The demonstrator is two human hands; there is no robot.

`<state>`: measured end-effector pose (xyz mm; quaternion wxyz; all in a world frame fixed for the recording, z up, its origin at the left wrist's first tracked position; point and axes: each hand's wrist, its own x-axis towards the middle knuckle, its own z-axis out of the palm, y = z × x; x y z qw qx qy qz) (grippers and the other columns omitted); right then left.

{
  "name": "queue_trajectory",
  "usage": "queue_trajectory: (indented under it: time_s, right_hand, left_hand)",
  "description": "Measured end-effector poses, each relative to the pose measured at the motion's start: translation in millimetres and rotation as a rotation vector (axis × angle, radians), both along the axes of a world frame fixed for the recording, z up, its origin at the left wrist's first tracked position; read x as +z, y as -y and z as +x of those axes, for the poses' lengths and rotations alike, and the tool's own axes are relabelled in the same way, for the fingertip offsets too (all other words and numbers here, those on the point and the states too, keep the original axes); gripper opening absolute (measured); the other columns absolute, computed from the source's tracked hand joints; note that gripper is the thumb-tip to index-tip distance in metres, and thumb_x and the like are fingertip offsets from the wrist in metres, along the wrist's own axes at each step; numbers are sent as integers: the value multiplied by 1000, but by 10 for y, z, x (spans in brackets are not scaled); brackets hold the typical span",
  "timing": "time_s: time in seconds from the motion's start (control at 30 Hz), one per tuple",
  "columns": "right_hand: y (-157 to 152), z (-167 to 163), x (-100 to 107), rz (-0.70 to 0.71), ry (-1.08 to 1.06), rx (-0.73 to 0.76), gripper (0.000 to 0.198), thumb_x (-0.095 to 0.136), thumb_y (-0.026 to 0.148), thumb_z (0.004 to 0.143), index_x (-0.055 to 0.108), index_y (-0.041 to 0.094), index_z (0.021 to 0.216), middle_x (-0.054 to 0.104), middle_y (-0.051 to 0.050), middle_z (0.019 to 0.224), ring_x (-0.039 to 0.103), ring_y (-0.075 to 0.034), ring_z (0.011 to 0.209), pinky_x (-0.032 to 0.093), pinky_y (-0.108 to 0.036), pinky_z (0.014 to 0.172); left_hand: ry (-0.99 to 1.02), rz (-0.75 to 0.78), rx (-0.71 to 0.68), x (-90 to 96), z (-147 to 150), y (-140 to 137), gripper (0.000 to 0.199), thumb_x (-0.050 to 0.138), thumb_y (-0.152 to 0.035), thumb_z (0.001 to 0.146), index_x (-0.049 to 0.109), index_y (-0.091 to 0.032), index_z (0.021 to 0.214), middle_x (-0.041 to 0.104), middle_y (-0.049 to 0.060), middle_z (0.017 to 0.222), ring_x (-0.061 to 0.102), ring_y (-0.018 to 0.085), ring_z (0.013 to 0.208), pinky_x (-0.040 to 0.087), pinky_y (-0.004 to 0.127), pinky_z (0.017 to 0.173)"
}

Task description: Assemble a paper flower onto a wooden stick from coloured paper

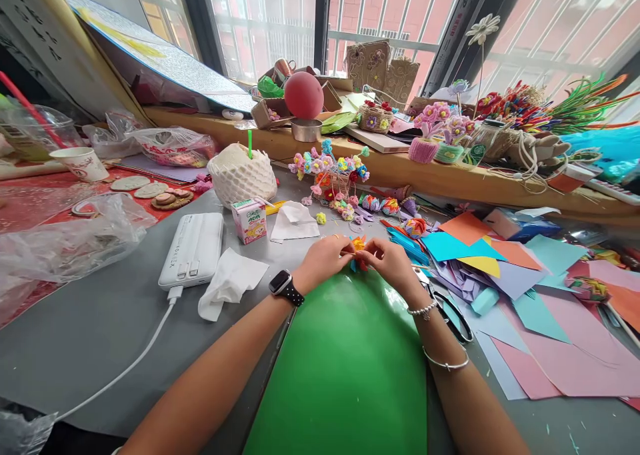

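Above the far end of a green board (350, 362), my left hand (326, 260) and my right hand (391, 268) meet with fingertips pinched together. Between them is a small paper flower (359, 244) in orange, red and blue, gripped from both sides. My fingers cover part of it, and its lower side is hard to make out. Just behind the hands lie folded multicoloured paper balls (390, 206) and a basket of crocheted flowers (333, 175). Black-handled scissors (453, 315) rest beside my right forearm, partly hidden by it.
Coloured paper sheets (545, 308) spread over the right side. To the left are a white power bank (193, 248) with its cable, crumpled tissues (233, 282), a small drink carton (249, 220) and a netted coconut (243, 175). Crafts line the window ledge (390, 165).
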<state>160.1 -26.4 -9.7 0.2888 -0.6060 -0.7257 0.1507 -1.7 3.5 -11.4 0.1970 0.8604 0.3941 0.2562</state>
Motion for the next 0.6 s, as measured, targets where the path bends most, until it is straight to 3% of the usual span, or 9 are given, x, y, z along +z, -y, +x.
queue_trajectory:
  time_s: [0.2,0.37,0.6]
  right_hand:
    - [-8,13,-3,116,9,154,12,53,28,76,53,18,72,59,-1,69,48,-12,57,37,-23,52]
    - [-6,3,-16,136,27,155,6,53,23,76,53,18,78,58,-2,74,49,-13,61,38,-23,55]
    - [-13,-3,-45,167,26,155,4,51,19,77,53,18,73,55,-3,76,51,-13,65,39,-23,57]
  left_hand:
    - [-41,-8,19,16,2,-10,16,47,-23,75,59,-16,82,64,4,83,57,16,76,42,25,68]
    - [-49,-6,25,19,1,-15,16,47,-23,75,59,-16,83,64,4,84,58,15,76,43,24,68]
    - [-69,23,-4,37,4,-18,16,45,-21,76,60,-17,82,65,3,82,58,15,75,43,25,68]
